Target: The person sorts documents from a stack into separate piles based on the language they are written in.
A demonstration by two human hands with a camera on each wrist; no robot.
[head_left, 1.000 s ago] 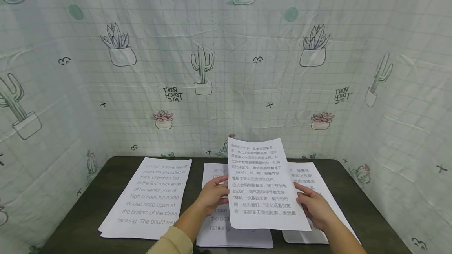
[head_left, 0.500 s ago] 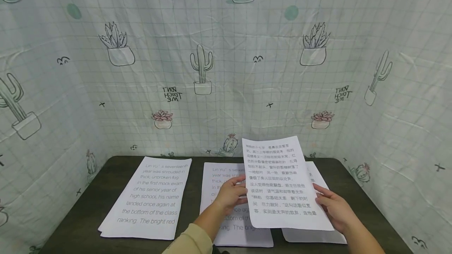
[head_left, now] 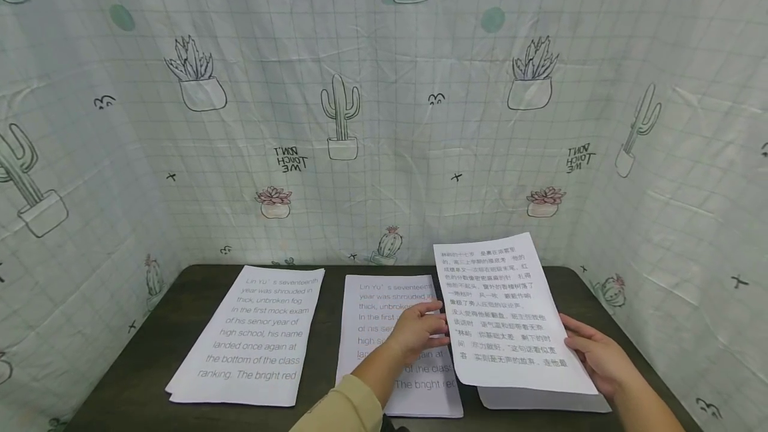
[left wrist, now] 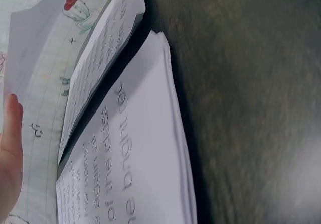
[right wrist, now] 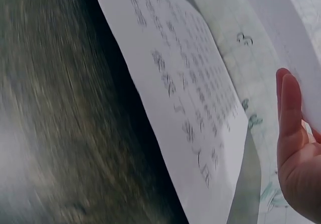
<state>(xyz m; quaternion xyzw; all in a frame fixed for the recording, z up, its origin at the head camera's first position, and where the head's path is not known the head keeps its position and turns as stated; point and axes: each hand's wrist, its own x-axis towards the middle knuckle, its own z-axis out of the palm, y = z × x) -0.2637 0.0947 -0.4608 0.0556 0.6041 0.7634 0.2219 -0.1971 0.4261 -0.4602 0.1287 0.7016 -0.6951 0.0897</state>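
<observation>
Pale gridded cloth backdrop (head_left: 420,139), printed potted cacti (head_left: 341,112), 2 green dots (head_left: 493,19), dark tabletop (head_left: 171,329)

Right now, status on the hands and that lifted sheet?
Left hand, right hand: holding printed sheet by side edges. Sheet raised above right pile. No obstruction visible.

The sheet (head_left: 507,322) is above the right page (head_left: 543,400), beside the middle stack (head_left: 384,302).

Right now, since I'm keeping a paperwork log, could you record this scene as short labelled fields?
Raised sheet: Chinese text, held over the right paper
Left hand: holds the sheet's left edge
Right hand: holds its right edge
Middle stack: English text, partly behind left hand
Left stack: English text
Table: dark
Backdrop: pale, cactus print
</observation>
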